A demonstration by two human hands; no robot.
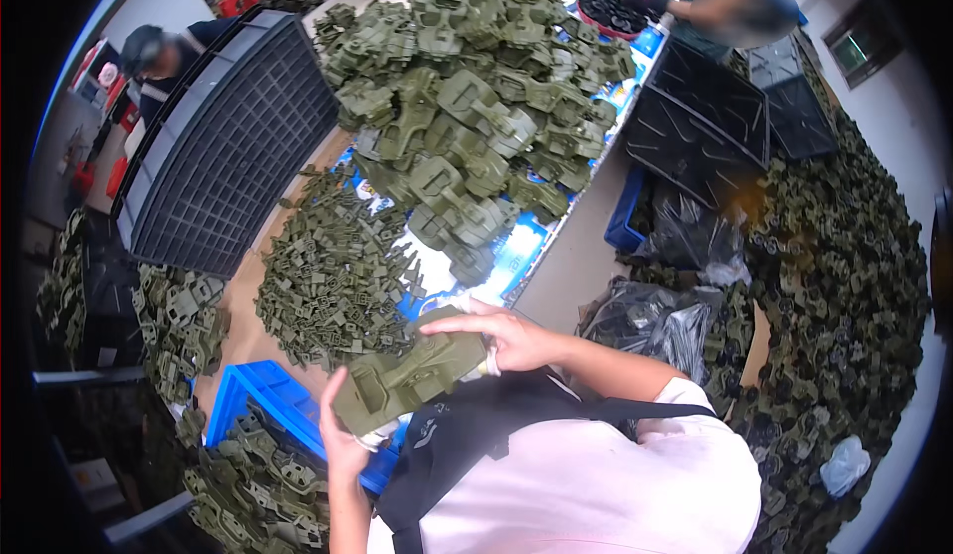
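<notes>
Fingers [475, 324] extended, gripping both ends — green part [412, 375]

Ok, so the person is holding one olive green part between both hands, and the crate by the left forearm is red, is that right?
Not quite: the crate by the left forearm is blue, not red, as the head view shows. The rest stands: the olive green part is held between the left hand and the right hand.
</notes>
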